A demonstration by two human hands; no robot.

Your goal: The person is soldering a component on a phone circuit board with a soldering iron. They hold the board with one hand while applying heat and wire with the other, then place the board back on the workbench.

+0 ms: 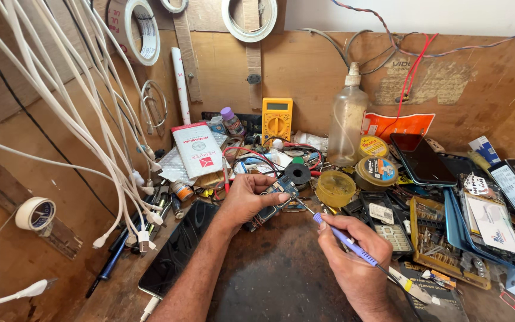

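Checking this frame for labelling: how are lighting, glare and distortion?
Head view: warm, even light, soft shadows; glare on the dark phone screen; wide-angle bending at the edges, clearest in the white cables; left hand, right hand and soldering iron are sharp.

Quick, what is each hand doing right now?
Left hand: closed on a small circuit board.
Right hand: closed on a purple soldering iron, tip at the board.

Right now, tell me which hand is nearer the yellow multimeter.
Left. The left hand lies just below the yellow multimeter; the right hand sits farther down, toward the right.
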